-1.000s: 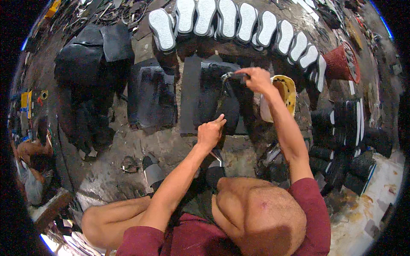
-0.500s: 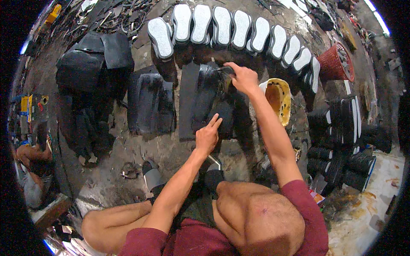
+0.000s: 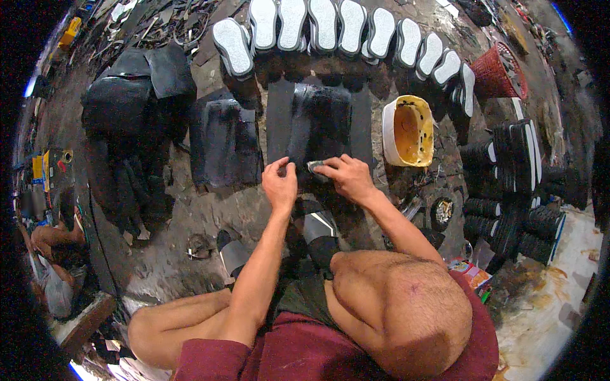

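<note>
A black sheet (image 3: 277, 114) lies flat on the floor in front of me, with a wet, shiny band down its middle. My right hand (image 3: 352, 179) pinches a small dark pad (image 3: 315, 167) with a pale edge against the near part of this sheet; its exact kind is not clear. Beside it, my left hand (image 3: 279, 184) rests at the sheet's near left edge, fingers loosely bent and thumb apart, with nothing visible in it. A second black sheet (image 3: 223, 146), also streaked with shine, lies to the left. To the right stands a pale tub (image 3: 391, 136) with amber liquid inside.
Stacks of white-topped sole shapes (image 3: 323, 25) curve along the far side. A red basket (image 3: 499, 73) stands far right, above piled dark soles (image 3: 508, 159). Black sheets (image 3: 121, 105) are heaped at left. Another person's leg (image 3: 57, 241) shows at the left edge.
My right hand has drawn the dark pad from the sheet's far edge to its near edge. My left hand has moved left and back off the sheet's middle. The shiny band now looks wider.
</note>
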`<control>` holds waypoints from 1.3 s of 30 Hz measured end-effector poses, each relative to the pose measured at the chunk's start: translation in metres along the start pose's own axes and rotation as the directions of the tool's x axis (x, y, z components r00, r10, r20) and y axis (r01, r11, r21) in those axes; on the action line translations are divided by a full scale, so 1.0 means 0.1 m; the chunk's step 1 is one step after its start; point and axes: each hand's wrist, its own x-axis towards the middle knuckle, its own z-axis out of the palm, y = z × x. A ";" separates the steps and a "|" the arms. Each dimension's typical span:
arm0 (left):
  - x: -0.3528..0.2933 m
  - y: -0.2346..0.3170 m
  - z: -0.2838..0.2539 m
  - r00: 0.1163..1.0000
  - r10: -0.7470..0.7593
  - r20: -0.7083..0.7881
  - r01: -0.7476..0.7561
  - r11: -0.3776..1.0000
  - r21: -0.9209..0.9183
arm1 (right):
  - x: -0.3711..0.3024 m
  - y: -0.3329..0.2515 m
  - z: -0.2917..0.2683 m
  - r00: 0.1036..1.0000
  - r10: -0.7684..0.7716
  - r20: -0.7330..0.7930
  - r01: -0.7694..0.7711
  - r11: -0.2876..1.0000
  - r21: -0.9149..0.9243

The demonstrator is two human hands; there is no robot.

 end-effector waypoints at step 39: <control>-0.57 -0.41 0.26 0.741 0.574 0.349 -0.661 0.716 0.225 | 1.51 -0.51 0.42 0.927 -0.367 -0.079 0.375 0.917 0.136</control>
